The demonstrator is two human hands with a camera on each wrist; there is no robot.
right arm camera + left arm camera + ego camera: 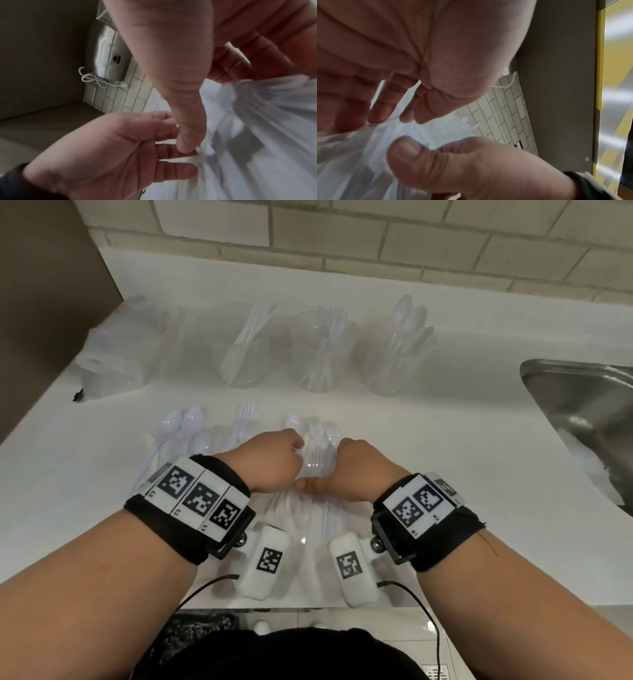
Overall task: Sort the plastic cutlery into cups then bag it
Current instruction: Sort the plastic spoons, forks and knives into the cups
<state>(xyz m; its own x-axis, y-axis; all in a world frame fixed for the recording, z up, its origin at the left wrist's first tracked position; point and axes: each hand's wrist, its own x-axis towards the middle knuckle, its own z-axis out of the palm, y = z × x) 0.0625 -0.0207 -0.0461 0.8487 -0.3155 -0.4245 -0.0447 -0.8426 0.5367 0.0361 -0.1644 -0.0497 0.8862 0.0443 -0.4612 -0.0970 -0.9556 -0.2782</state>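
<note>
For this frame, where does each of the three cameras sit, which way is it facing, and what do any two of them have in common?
Head: worn on the head, looking down at the counter, three cups of cutlery and the sink; both forearms, left hand and right hand show.
Left wrist: looks along the palm at fingers and thumb pinching the clear plastic bag; tiled wall beyond.
Right wrist: looks along the right thumb at the bag; the left hand shows too.
Shared: both wrist views show the bag and tiles.

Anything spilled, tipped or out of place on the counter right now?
Nothing spilled; the three clear plastic cups stand upright. Loose white plastic spoons and forks still lie unsorted on the white counter.
</note>
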